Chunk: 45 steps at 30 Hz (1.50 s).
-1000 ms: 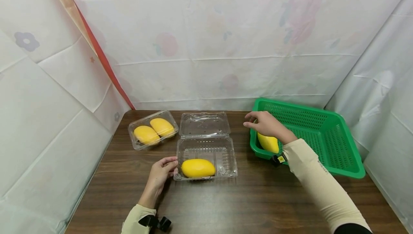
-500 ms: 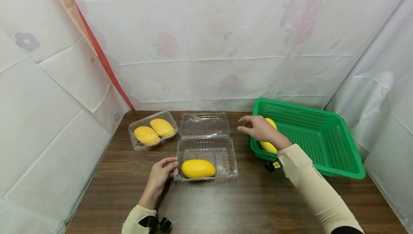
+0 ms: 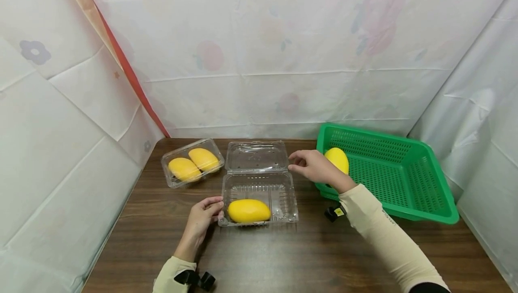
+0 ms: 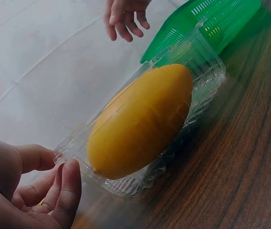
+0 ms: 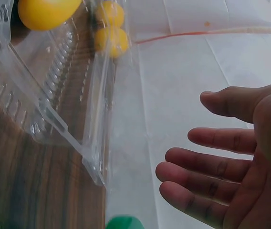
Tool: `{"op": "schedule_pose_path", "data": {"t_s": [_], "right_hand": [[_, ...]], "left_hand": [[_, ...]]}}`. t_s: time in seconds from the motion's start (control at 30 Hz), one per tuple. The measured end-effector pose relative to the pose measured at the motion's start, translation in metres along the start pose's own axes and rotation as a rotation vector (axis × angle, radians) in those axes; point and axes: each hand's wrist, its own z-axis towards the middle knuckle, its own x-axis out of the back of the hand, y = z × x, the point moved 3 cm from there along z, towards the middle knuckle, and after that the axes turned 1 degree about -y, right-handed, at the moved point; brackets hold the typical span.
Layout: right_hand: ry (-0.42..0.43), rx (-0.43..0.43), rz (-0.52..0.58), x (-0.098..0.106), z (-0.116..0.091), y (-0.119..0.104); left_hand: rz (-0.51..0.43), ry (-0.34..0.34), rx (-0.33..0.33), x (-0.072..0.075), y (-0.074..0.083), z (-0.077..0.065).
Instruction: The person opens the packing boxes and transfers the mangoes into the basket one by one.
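Observation:
A clear plastic clamshell box (image 3: 279,194) lies with its lid (image 3: 256,156) folded back. One yellow mango (image 3: 248,211) sits at the front of its base. My left hand (image 3: 200,216) pinches the box's left rim between thumb and fingers, as the left wrist view shows at the box corner (image 4: 61,155). My right hand (image 3: 317,167) hovers by the right side of the box's hinge, holding nothing. In the right wrist view its fingers (image 5: 207,162) are spread and relaxed.
A green plastic basket (image 3: 439,185) stands at the right, with another mango (image 3: 337,159) at its left end, partly hidden by my right hand. Left of the open box, a second clear box (image 3: 171,184) holds two mangoes (image 3: 184,169). White cloth hangs behind the brown table (image 3: 259,261).
My right hand has moved left from over the basket's left end to the open box's hinge, uncovering more of the mango in the basket. My left hand stays on the rim.

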Motion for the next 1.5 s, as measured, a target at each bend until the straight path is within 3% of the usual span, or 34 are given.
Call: {"op": "schedule_pose_path", "data": {"t_s": [0.53, 1.13, 1.5], "right_hand": [[-0.060, 0.098, -0.022, -0.024, 0.011, -0.026], [-0.191, 0.220, -0.096, -0.063, 0.020, -0.048], [-0.343, 0.121, -0.142, -0.089, 0.019, -0.050]], "left_hand": [[0.000, -0.005, -0.014, 0.000, 0.003, -0.001], [0.000, -0.021, -0.019, -0.004, -0.001, 0.000], [0.009, -0.017, -0.010, -0.006, -0.001, -0.004]]}}
